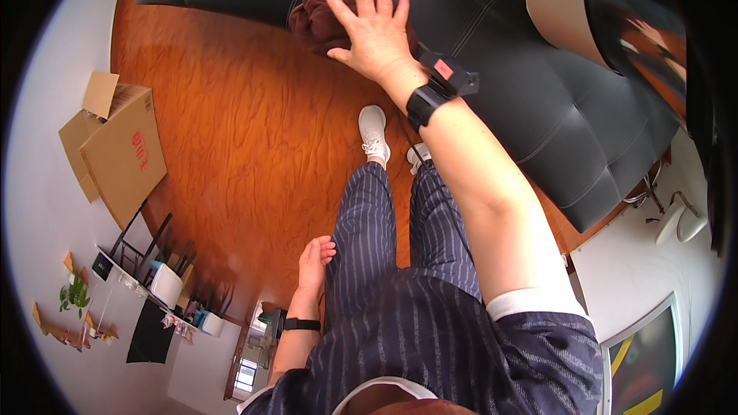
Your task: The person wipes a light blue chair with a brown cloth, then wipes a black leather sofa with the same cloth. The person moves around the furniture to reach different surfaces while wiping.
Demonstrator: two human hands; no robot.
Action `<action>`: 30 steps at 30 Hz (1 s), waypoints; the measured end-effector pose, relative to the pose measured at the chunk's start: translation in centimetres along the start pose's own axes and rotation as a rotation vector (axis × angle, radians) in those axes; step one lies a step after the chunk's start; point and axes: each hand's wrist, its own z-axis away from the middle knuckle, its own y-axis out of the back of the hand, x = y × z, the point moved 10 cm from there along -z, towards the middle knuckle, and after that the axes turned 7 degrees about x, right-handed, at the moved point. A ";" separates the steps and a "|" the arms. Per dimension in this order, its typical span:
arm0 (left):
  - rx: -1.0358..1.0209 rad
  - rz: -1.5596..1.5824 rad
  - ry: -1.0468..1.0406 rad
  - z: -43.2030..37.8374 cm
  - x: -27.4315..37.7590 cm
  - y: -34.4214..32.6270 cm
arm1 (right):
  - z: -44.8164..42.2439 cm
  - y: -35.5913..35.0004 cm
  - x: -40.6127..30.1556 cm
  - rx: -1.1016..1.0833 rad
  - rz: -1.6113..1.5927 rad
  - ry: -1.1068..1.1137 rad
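My right hand (375, 34) is stretched forward with its fingers spread, over a bunched dark-brown cloth (323, 8). Whether the palm touches the cloth cannot be told. The cloth lies at the edge of a black padded seat (490, 52) with pale stitching, probably leather or imitation leather. On the right wrist sits a black strap (426, 105) carrying a small black device (451, 74). My left hand (316, 259) hangs beside my left thigh, fingers loosely curled, with nothing visible in it. Another black band (302, 324) circles the left wrist.
A cardboard box (127, 150) with raised flaps stands on the wooden floor (230, 127) at left. Behind it are chairs (167, 285) and a wall shelf with a plant (74, 297). A beige-sided object (556, 11) with a glossy dark face rests on the seat's right part.
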 end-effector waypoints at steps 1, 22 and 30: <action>0.002 0.004 0.038 -0.2 -0.7 0.0 | -0.8 -0.9 -0.5 -0.001 -0.010 0.043; -0.049 -0.278 -0.074 -3.4 5.6 -2.5 | 25.7 6.6 27.1 0.130 0.174 -0.533; -0.173 -0.277 -0.055 -3.1 5.2 -5.1 | 40.6 11.4 37.7 -0.055 0.367 -0.932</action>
